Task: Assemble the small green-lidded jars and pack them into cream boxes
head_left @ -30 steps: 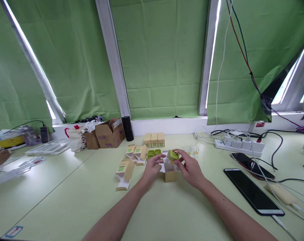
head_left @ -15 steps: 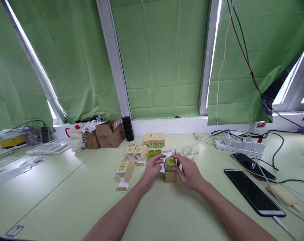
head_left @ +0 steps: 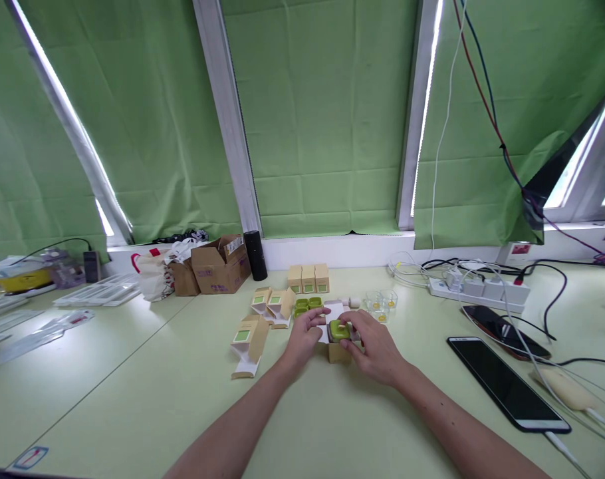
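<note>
Bare pale green tabletop (head_left: 133, 399) lies open on the near side of the left hand (head_left: 307, 336) and right hand (head_left: 375, 347). Opened tan cardboard cartons (head_left: 250, 336) crowd the left, small green square jars (head_left: 307, 304) and clear plastic cups (head_left: 381, 301) stand just behind, and a flat black phone (head_left: 506, 382) with white cables (head_left: 562, 449) bars the right.

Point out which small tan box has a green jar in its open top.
The upright box between left hand and right hand, green jar in its mouth. The three behind stand closed; those further left lie flat.
</note>
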The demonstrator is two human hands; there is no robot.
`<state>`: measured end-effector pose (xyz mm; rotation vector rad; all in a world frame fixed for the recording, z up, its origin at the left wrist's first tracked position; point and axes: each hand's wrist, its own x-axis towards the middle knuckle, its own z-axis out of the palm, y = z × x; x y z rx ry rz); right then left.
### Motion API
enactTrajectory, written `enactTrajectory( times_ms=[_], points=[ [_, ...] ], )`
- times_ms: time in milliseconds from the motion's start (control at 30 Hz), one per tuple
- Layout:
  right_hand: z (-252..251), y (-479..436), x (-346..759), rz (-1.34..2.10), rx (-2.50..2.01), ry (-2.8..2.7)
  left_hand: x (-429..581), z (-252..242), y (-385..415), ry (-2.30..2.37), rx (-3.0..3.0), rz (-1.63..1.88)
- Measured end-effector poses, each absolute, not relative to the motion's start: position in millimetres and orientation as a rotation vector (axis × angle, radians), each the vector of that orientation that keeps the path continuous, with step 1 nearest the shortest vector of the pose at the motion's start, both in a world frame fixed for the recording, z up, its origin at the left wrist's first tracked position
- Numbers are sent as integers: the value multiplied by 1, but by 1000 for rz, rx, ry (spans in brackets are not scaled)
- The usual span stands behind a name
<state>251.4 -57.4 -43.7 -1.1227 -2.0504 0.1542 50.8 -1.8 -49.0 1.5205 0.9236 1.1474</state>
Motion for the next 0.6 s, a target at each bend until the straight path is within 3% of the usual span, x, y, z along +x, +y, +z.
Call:
enactTrajectory(
  times_ms=[300, 600],
  points=[
    [-52, -47, 246, 106, -1064, -1949, 51, -51, -1, 907, 1518, 1163],
    [-58, -42, 241, 330, -1085, -1796, 52, -49, -2, 905, 1517, 1160]
  ],
)
